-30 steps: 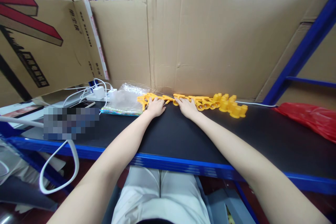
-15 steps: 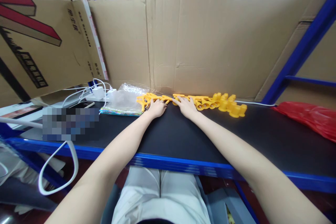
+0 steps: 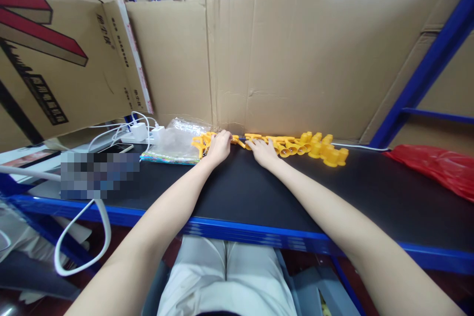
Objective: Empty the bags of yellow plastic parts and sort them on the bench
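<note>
A row of yellow plastic parts (image 3: 296,144) lies along the back of the black shelf top (image 3: 259,192), against a cardboard wall (image 3: 281,59). My left hand (image 3: 218,147) rests on the left end of the row, fingers curled over several thin yellow pieces (image 3: 202,142). My right hand (image 3: 262,150) lies flat just right of it, fingertips touching the yellow pieces near the middle. Chunkier yellow pieces (image 3: 328,150) sit at the right end, untouched.
A clear plastic bag (image 3: 174,145) lies left of the yellow parts. White chargers and cables (image 3: 138,131) and a phone (image 3: 116,148) sit at the far left. A red plastic bag (image 3: 440,168) lies at the right. Blue rack posts (image 3: 425,74) frame the shelf.
My left hand has shifted slightly toward the back and lifted, closing over the yellow pieces at the row's left end. My right hand has barely moved.
</note>
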A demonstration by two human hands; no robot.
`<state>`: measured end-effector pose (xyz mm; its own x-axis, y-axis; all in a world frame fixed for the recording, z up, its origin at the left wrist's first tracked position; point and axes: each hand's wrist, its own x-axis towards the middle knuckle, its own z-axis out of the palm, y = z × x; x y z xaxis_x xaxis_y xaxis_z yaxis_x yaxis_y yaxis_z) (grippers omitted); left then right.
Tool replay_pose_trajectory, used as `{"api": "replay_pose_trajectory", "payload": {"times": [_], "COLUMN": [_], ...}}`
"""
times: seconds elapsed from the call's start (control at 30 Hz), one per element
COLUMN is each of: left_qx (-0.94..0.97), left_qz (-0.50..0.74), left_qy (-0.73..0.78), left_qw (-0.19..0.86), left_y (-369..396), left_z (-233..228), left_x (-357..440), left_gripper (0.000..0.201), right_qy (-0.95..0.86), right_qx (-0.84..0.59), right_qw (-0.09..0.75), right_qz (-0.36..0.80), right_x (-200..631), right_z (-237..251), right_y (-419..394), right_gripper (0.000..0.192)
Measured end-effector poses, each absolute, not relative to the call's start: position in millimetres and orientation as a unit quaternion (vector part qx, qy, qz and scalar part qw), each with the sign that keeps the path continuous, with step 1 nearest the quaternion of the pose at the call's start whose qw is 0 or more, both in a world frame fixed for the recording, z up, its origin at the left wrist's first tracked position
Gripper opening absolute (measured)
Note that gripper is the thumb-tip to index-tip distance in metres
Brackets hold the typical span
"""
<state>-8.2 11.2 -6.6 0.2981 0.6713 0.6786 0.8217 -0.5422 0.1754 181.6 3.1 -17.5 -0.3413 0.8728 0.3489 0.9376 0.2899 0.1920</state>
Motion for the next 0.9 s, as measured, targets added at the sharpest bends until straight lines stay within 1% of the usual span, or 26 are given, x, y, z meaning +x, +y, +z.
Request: {"api": "replay_pose_trajectory", "payload": {"times": [0.13,0.27,0.5,0.7,0.9], "left_qx": [-0.775,-0.753,-0.749,-0.761,-0.753], "left_qz": [-0.473,-0.531,-0.550,-0.534,-0.554], "left_qy": [-0.409,-0.381,-0.368,-0.368,-0.355], "left_qw": [0.095,0.072,0.026,-0.028,-0.020], "left_y": [12.6,10.8,8.6,8.2,3.2], "left_z": [-0.3,3.3,1.1,-2.0,3.0], "left_x": [-12.8,-12.6,-6.1,-2.2,1.9], "left_gripper": [0.015,0.016,0.020,0.019,0.021], "right_qy": [-0.794,-0.786,-0.769,-0.765,-0.767], "right_qx": [-0.576,-0.591,-0.619,-0.624,-0.622], "right_qw": [0.094,0.099,0.087,0.084,0.079], "right_qz": [-0.169,-0.150,-0.134,-0.139,-0.134], "right_x": [182.2,183.7,186.3,186.9,187.3], "right_z": [-18.9,-21.5,-26.2,-26.8,-26.2], "right_y": [4.6,9.6,15.0,16.0,16.2], "right_gripper": [0.050,0.051,0.054,0.058,0.057]}}
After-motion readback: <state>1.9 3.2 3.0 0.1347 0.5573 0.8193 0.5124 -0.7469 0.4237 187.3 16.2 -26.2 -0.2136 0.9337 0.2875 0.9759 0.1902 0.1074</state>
